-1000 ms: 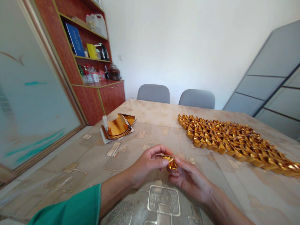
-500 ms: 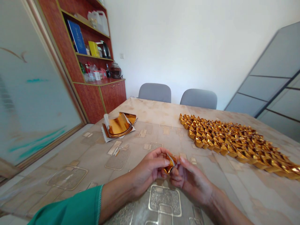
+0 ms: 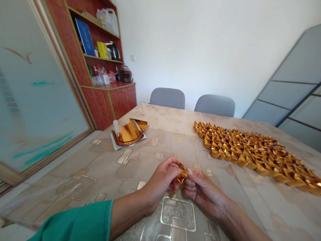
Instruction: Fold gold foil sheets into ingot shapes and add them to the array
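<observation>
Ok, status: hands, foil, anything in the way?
Left hand, right hand pinching one folded gold foil piece. Rows of folded pieces right, foil sheets left, both apart from the hands.

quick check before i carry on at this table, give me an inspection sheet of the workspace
surface: patterned table cover, beige with square motifs
job's things: folded gold foil piece between the hands; rows of folded gold pieces on the right; stack of gold foil sheets on white paper on the left
clutter: bottles and boxes on the cabinet top
hands: left hand and right hand pinch the piece with their fingers; green sleeve on the left arm
cables: nothing seen
surroundings: wooden cabinet, two grey chairs, glass panel
</observation>
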The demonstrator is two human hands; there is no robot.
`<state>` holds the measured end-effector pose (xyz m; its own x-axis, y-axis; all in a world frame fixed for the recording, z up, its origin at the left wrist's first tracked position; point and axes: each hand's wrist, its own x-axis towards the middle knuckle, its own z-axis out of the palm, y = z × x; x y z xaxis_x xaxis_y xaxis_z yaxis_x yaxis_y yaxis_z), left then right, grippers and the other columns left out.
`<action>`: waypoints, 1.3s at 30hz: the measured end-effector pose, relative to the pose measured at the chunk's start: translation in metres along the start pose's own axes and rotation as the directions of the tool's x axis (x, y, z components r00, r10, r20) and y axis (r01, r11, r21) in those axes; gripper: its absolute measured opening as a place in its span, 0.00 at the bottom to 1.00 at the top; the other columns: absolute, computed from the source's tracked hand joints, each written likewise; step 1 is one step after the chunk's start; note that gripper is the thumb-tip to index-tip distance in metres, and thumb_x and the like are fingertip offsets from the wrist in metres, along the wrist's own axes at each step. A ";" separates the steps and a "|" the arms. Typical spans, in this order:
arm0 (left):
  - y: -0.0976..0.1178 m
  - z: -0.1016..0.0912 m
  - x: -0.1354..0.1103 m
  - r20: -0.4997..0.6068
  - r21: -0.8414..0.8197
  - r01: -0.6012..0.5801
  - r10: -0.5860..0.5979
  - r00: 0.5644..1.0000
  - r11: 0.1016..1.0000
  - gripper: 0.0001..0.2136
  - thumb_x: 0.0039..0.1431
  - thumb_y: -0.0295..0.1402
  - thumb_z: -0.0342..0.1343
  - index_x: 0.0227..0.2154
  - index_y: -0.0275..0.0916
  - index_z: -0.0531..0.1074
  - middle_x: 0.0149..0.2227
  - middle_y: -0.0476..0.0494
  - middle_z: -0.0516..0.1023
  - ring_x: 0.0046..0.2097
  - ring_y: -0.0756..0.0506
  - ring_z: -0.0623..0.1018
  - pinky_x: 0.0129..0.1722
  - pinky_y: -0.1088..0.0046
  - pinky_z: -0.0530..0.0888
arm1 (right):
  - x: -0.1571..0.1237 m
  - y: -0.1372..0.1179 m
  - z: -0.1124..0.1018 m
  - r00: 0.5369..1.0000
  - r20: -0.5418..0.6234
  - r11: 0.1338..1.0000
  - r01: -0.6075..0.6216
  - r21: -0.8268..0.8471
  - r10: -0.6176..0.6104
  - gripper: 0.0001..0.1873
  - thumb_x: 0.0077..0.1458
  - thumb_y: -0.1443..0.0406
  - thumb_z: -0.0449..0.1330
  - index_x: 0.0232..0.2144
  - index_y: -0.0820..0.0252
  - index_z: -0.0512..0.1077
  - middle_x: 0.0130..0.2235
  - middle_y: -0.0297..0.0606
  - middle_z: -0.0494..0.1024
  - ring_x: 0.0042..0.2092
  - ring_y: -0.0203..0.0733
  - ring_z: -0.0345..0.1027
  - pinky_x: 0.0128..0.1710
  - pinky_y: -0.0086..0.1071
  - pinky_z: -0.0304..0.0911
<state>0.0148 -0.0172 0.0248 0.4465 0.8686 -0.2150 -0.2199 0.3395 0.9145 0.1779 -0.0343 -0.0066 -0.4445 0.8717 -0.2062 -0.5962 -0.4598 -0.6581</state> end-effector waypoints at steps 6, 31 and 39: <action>-0.001 0.000 0.001 0.043 0.036 -0.018 0.016 0.999 0.999 0.09 0.53 0.34 0.58 0.36 0.38 0.70 0.27 0.52 0.70 0.24 0.55 0.68 0.24 0.79 0.63 | 0.001 0.001 -0.002 1.000 -0.011 1.000 -0.001 -0.003 0.000 0.12 0.50 0.60 0.72 0.31 0.63 0.77 0.21 0.24 0.56 0.24 0.29 0.40 0.24 0.22 0.45; 0.000 -0.007 0.003 0.096 -0.165 0.191 -0.177 0.979 0.968 0.12 0.45 0.28 0.60 0.36 0.39 0.69 0.24 0.53 0.71 0.21 0.55 0.68 0.21 0.82 0.63 | -0.001 0.000 0.003 0.998 -0.057 0.996 0.030 -0.086 -0.035 0.14 0.50 0.58 0.72 0.29 0.64 0.76 0.21 0.24 0.55 0.24 0.28 0.41 0.23 0.23 0.43; 0.004 -0.009 0.005 0.266 -0.401 0.305 -0.209 0.941 0.864 0.10 0.51 0.29 0.64 0.37 0.37 0.72 0.28 0.50 0.75 0.22 0.56 0.70 0.24 0.83 0.69 | -0.003 -0.004 0.002 0.996 -0.082 0.999 0.022 0.031 -0.020 0.14 0.48 0.59 0.72 0.28 0.62 0.74 0.19 0.23 0.56 0.23 0.27 0.43 0.24 0.22 0.47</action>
<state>0.0080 -0.0085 0.0242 0.6966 0.6508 -0.3022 -0.4020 0.7028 0.5869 0.1800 -0.0353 -0.0020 -0.3764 0.8916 -0.2517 -0.6268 -0.4452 -0.6395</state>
